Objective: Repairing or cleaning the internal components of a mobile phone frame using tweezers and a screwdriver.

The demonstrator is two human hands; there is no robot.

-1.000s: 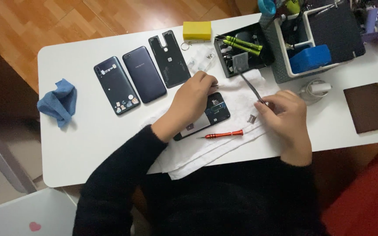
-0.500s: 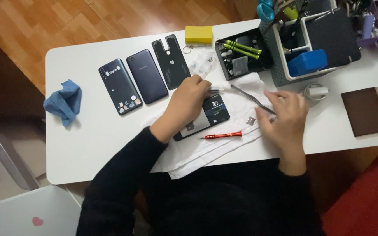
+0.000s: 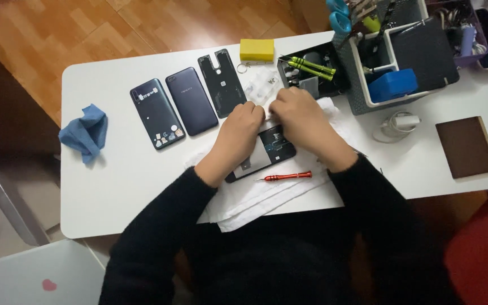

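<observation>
- Nearest you, on the white paper sheets (image 3: 255, 197), the red screwdriver (image 3: 286, 177) lay parked just below the opened phone (image 3: 266, 152), handy but untouched.
- Over that phone, your left hand (image 3: 241, 135) pressed down with curled fingers, seemingly to steady it.
- Your right hand (image 3: 303, 121) met it at the phone's top edge; I could not tell whether it pinched anything.
- Farther back, three dark phone pieces (image 3: 190, 101) lay side by side.

Dim, soft light, slightly blurred
</observation>
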